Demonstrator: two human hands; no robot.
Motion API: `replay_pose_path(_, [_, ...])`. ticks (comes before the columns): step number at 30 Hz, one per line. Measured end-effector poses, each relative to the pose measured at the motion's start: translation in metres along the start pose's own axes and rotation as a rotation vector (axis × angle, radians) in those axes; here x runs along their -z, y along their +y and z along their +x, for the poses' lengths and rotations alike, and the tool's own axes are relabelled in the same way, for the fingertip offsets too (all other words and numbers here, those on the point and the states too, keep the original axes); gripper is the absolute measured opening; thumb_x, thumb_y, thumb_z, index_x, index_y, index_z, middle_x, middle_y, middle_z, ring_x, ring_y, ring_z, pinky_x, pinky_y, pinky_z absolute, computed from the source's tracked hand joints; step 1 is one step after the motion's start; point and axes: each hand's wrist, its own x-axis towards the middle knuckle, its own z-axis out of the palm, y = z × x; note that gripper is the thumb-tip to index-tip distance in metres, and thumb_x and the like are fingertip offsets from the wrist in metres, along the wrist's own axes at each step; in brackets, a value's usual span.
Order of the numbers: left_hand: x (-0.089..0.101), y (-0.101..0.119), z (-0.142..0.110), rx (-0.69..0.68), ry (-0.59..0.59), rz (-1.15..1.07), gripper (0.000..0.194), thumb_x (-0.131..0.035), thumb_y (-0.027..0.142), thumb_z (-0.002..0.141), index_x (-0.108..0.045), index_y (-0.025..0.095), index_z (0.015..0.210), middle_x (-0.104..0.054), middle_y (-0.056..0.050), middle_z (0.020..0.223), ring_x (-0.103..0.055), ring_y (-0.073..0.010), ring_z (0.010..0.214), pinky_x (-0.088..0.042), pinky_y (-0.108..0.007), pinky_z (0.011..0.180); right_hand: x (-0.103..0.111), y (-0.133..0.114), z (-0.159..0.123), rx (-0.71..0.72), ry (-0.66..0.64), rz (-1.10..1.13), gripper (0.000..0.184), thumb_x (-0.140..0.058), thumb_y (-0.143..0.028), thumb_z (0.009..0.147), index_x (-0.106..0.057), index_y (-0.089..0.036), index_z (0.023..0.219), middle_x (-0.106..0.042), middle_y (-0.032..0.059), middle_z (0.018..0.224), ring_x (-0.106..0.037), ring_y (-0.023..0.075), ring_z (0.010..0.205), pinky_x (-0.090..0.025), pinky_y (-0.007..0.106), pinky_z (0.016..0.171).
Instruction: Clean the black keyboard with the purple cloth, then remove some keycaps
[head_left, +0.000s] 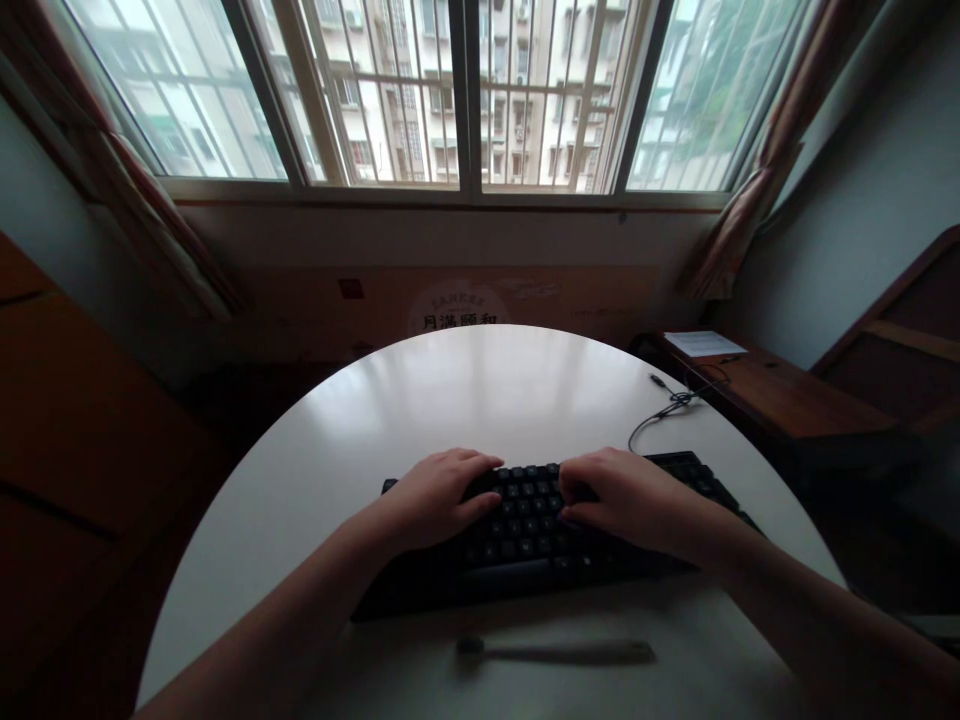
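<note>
A black keyboard (525,515) lies on the white round table (480,400), slightly slanted. My left hand (442,495) rests over its left part. The fingers stretch toward the far key rows and the thumb stands apart from them, with nothing visible in between. Over the right-middle keys is my right hand (626,495), its fingers curled down and the thumb tucked below them. Whatever the curled fingers hold, if anything, is hidden. Below the keyboard's near edge lies a toothbrush (562,652), its dark bristle head to the left and its pale handle to the right.
A black cable (679,400) lies loosely coiled near the table's right edge. Beyond that edge stands a low brown wooden cabinet (810,395) with a white paper (705,343) on it. Barred windows (465,100) and tied curtains (765,190) are behind the table.
</note>
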Motion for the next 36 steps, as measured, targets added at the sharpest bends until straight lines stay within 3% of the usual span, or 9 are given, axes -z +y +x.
replay_pose_path(5, [0.003,0.002,0.0,0.007,-0.012,-0.008,0.043,-0.05,0.044,0.093,-0.055,0.025,0.131,-0.061,-0.007,0.131,-0.056,-0.0262,0.119,-0.043,-0.04,0.1,0.023,0.017,-0.008,0.014,0.019,0.071,0.012,-0.064,-0.03,0.084,-0.061,-0.02,0.078,-0.064,-0.0008,0.075,-0.055,0.0132,0.069,-0.036,0.025,0.062])
replay_pose_path(9, [0.002,0.002,0.0,0.004,-0.015,-0.015,0.042,-0.05,0.043,0.094,-0.055,0.026,0.131,-0.061,-0.007,0.131,-0.055,-0.0259,0.12,-0.043,-0.039,0.101,0.04,0.036,-0.011,0.028,-0.137,0.177,0.012,-0.063,-0.03,0.084,-0.061,-0.019,0.081,-0.062,-0.0017,0.075,-0.053,0.0128,0.068,-0.038,0.023,0.06])
replay_pose_path(12, [0.002,0.002,0.0,0.006,-0.014,-0.014,0.041,-0.05,0.043,0.094,-0.056,0.025,0.131,-0.061,-0.007,0.132,-0.055,-0.0258,0.12,-0.043,-0.039,0.101,0.043,0.04,-0.01,0.083,-0.254,0.297,0.009,-0.06,-0.026,0.084,-0.062,-0.018,0.087,-0.063,-0.001,0.081,-0.055,0.0135,0.074,-0.042,0.023,0.066])
replay_pose_path(17, [0.003,0.003,0.0,0.017,-0.02,-0.004,0.042,-0.049,0.043,0.094,-0.056,0.025,0.131,-0.06,-0.008,0.133,-0.055,-0.0258,0.12,-0.043,-0.039,0.1,0.036,0.028,-0.008,0.204,-0.303,0.373,0.015,-0.058,-0.014,0.079,-0.063,-0.017,0.093,-0.065,0.0009,0.089,-0.057,0.0138,0.081,-0.045,0.023,0.072])
replay_pose_path(21, [0.003,0.003,0.001,0.001,-0.01,0.003,0.042,-0.048,0.044,0.094,-0.056,0.025,0.13,-0.061,-0.007,0.131,-0.056,-0.0255,0.118,-0.044,-0.038,0.098,0.022,0.022,-0.004,0.245,-0.232,0.27,0.016,-0.061,-0.013,0.077,-0.061,-0.018,0.092,-0.063,-0.0009,0.086,-0.055,0.0121,0.075,-0.043,0.023,0.068])
replay_pose_path(25, [0.002,0.001,0.001,-0.003,0.003,0.001,0.042,-0.048,0.044,0.093,-0.057,0.025,0.129,-0.062,-0.007,0.13,-0.057,-0.0253,0.117,-0.044,-0.037,0.098,0.012,0.019,0.0,0.169,-0.094,0.143,0.018,-0.069,-0.021,0.077,-0.059,-0.02,0.092,-0.063,-0.0004,0.09,-0.055,0.0141,0.081,-0.041,0.025,0.07])
replay_pose_path(31, [0.001,0.0,0.001,-0.011,0.004,-0.008,0.043,-0.047,0.045,0.094,-0.055,0.026,0.131,-0.062,-0.007,0.13,-0.057,-0.0255,0.118,-0.043,-0.038,0.099,0.009,0.011,-0.006,0.025,0.015,-0.008,0.017,-0.071,-0.027,0.077,-0.06,-0.02,0.087,-0.064,0.0024,0.091,-0.057,0.0171,0.083,-0.041,0.027,0.072])
replay_pose_path(36, [0.002,0.002,0.001,-0.001,-0.005,-0.011,0.043,-0.048,0.045,0.094,-0.056,0.025,0.131,-0.062,-0.007,0.131,-0.056,-0.0254,0.119,-0.043,-0.038,0.1,0.007,0.003,-0.01,-0.07,0.002,-0.21,0.022,-0.065,-0.041,0.082,-0.066,-0.02,0.076,-0.068,0.0052,0.084,-0.06,0.0204,0.076,-0.037,0.03,0.064])
